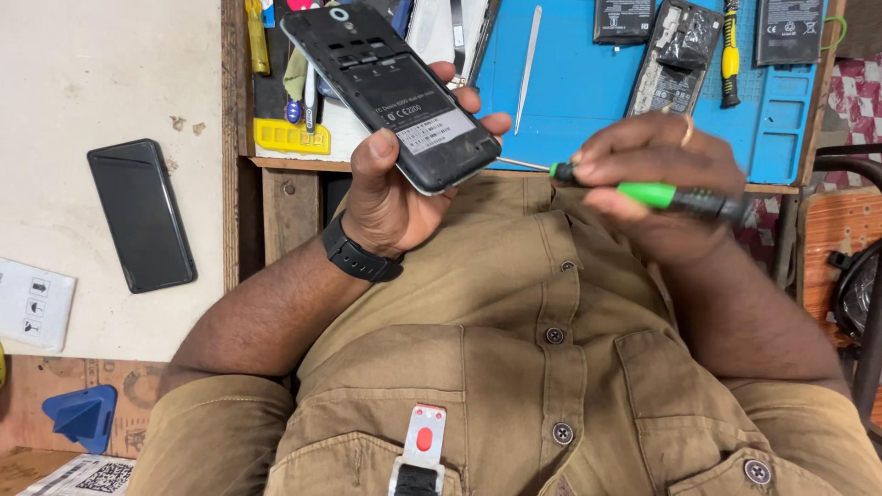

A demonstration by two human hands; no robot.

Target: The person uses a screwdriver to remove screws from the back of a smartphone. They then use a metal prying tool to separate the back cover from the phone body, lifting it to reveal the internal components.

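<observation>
Between the fingertips of the left hand (390, 188): black smartphone with its back cover removed (390, 87), clamped by thumb on the labelled rear face and fingers curled around the far edge, tilted, raised above the lap and the near edge of the bench. At the right hand (657, 165): fingers closed together around a slim precision screwdriver with green and black handle (657, 194), thin metal shaft pointing left, tip just beside the phone's lower corner; actual contact not discernible. On the left wrist: black band (358, 255). Beyond the hands: blue rubber work mat (588, 83) bearing metal tweezers (528, 66), flat black phone batteries (623, 20) and a dismantled black phone body (675, 55). Well apart on the pale surface to the left: second black smartphone lying face down (142, 214). Judged good practice: firm steady grip on the phone, shaft square to the screw head, light downward pressure, slow turning to avoid slipping.
</observation>
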